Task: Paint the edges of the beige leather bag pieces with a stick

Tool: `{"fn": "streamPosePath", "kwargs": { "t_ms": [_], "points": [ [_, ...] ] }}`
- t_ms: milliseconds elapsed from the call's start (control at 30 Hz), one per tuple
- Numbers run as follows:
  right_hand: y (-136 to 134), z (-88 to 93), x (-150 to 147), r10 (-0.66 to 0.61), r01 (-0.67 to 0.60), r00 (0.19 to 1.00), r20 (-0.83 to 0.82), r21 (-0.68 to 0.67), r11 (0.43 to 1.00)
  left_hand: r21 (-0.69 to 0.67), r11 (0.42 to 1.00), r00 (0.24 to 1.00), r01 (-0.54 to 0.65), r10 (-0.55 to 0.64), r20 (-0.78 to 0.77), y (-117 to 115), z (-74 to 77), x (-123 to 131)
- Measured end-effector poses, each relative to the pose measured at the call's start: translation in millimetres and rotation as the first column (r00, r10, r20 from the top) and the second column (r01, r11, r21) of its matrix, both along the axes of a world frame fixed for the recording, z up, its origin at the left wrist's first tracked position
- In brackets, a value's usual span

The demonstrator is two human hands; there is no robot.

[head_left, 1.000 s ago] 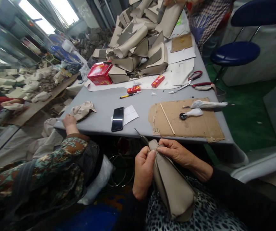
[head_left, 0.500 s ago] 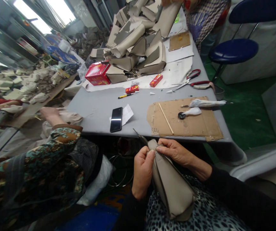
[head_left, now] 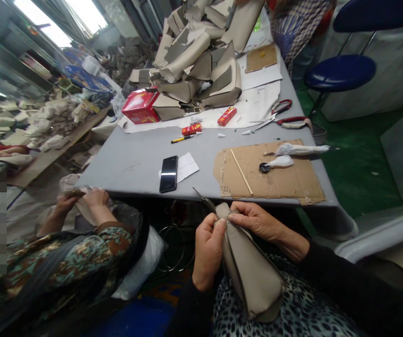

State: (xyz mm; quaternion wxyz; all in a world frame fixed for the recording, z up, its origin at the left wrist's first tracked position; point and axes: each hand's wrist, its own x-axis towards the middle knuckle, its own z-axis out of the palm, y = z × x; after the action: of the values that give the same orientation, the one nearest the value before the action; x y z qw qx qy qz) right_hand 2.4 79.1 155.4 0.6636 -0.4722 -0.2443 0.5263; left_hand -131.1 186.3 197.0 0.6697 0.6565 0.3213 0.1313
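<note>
A beige leather bag piece (head_left: 253, 276) rests on my lap, its top end raised toward the table edge. My left hand (head_left: 208, 250) is closed around the left side of that top end. My right hand (head_left: 255, 220) pinches the same end from the right, fingers pressed together on the seam. A thin dark strip (head_left: 203, 199) sticks out up and left from between my fingers. Both hands sit just below the front edge of the grey table (head_left: 134, 164).
On the table lie a black phone (head_left: 168, 173) on white paper, a cardboard sheet (head_left: 267, 175) with a stick and white-wrapped tools, scissors (head_left: 278, 112), red boxes (head_left: 140, 106) and a heap of beige pieces (head_left: 197, 61). A co-worker's hands (head_left: 82, 201) hold beige material at left. Blue stools (head_left: 340, 72) stand at right.
The co-worker at left drew a beige piece off the table corner down to their lap and now holds it with both hands. My own hands stay on the bag piece.
</note>
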Motion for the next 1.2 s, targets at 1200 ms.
{"fn": "streamPosePath", "kwargs": {
  "t_ms": [1200],
  "points": [
    [-3.1, 1.3, 0.9, -0.038, 0.039, 0.999, 0.018, -0.028, 0.999, 0.076, 0.997, 0.999, 0.027, -0.026, -0.021, -1.0, 3.7, 3.7]
  ]
}}
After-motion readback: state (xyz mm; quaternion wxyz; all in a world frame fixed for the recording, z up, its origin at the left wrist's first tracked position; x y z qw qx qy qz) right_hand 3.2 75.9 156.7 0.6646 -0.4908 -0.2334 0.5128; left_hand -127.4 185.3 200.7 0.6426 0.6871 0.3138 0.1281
